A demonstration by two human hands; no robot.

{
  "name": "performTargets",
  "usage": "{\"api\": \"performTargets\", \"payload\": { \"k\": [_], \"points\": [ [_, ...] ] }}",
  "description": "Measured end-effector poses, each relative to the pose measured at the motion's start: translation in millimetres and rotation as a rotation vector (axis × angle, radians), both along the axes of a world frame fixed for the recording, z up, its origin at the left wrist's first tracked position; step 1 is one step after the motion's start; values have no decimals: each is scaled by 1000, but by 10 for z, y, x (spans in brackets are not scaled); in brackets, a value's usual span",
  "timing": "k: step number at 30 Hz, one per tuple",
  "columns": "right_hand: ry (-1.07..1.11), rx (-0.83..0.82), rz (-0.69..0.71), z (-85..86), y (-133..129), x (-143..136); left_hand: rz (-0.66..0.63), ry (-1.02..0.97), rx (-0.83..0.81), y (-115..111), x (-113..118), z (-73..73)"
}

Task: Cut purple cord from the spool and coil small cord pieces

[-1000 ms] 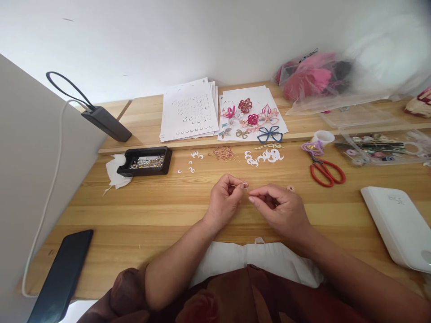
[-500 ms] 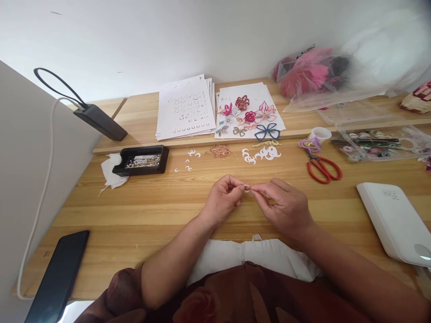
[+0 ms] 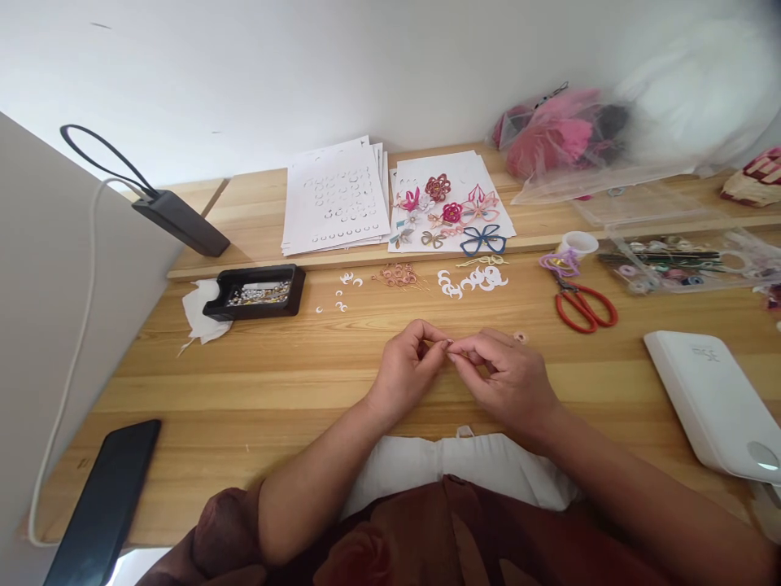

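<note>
My left hand (image 3: 413, 360) and my right hand (image 3: 505, 381) meet fingertip to fingertip over the middle of the table. Between the left thumb and forefinger is a small white crescent (image 3: 450, 343), almost wholly covered by the fingers. The right thumb and forefinger are pinched against its end; whatever they grip is too small to tell. Just behind the right hand a small pale pink round thing (image 3: 520, 337) shows. Beyond the hands lie larger white crescents (image 3: 491, 278), smaller white ones (image 3: 347, 278) and a cluster of pinkish loops with thin stems (image 3: 399, 275).
A black tray (image 3: 298, 293) of beads stands left. Red-handled scissors (image 3: 586, 309), a white cup (image 3: 578, 242), a clear box (image 3: 671, 281) and a white power bank (image 3: 713, 399) are right. Flower ornaments (image 3: 483, 239) lie on paper behind. A phone (image 3: 106, 496) rests front left.
The fingertips have drawn closer together, covering most of the white crescent that showed between them. My right hand has shifted slightly left and down, and the pale pink round thing shows behind it.
</note>
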State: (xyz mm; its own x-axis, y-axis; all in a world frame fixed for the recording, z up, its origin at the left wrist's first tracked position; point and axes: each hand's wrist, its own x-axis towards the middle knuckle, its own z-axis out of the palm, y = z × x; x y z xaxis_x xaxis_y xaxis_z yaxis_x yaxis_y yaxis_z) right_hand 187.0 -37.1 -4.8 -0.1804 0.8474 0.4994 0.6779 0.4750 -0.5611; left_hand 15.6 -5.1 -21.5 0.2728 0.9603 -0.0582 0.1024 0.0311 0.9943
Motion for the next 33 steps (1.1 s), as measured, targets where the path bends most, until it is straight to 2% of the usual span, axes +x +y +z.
{"api": "performTargets", "payload": {
  "k": [7, 11, 14, 18, 20, 28, 33],
  "points": [
    [32, -21, 87, 43, 60, 88, -140, 153, 143, 7, -62, 88],
    [163, -163, 68, 78, 107, 147, -190, 154, 160, 5, -77, 106],
    [315, -327, 9, 73, 150, 165, -199, 43, 67, 7, -65, 97],
    [558, -577, -9, 12, 198, 148, -161, -121, -119, 23, -42, 117],
    [641, -651, 1, -16, 210, 136, -118, -166, -179, 32, -36, 135],
    [673, -746, -20, -16, 189, 121, -10, -258, -276, 39, -5, 130],
    [625, -733, -19, -35, 177, 100, 29, -355, -314, 40, 15, 139]
  ]
}}
